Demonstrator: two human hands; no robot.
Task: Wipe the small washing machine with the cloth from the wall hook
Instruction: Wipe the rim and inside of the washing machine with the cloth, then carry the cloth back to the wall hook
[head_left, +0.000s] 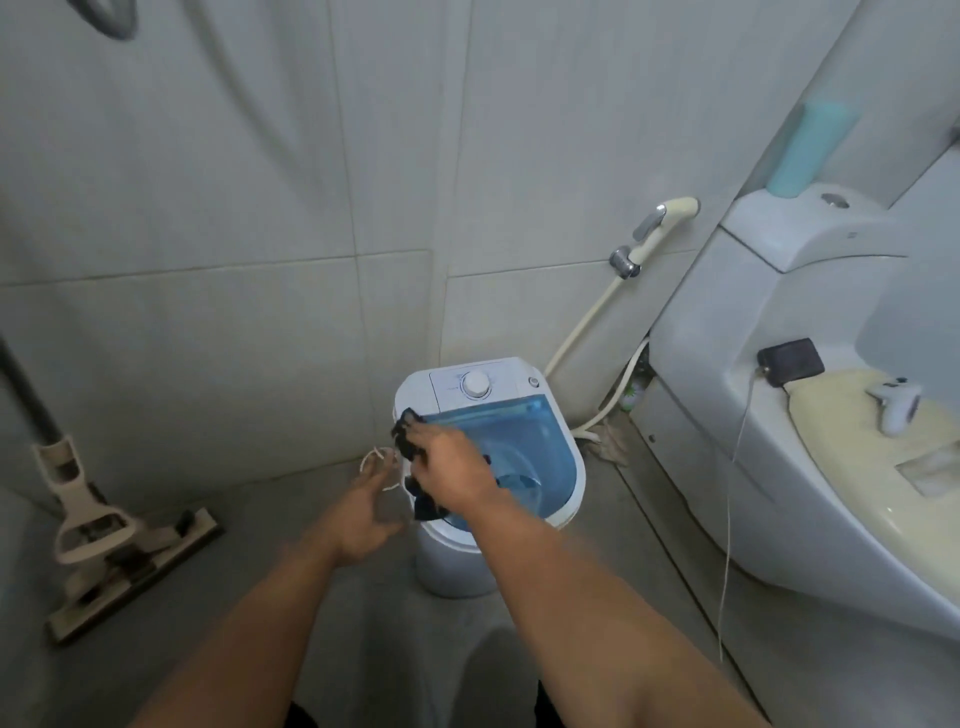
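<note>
A small white washing machine (519, 384) with a see-through blue lid and a white dial stands on the floor against the tiled wall. My right hand (452, 467) presses a dark cloth (408, 434) onto the left part of the lid, with one end of the cloth hanging over the near left rim. My left hand (363, 514) hovers open just left of the machine, fingers spread, holding nothing. The wall hook is not visible.
A toilet (810, 415) stands close on the right, with a black device and a white controller on it. A bidet sprayer (657, 228) and its hose hang on the wall behind the machine. A floor squeegee (119, 540) leans at the left. A white cord loop (376, 457) lies by the wall.
</note>
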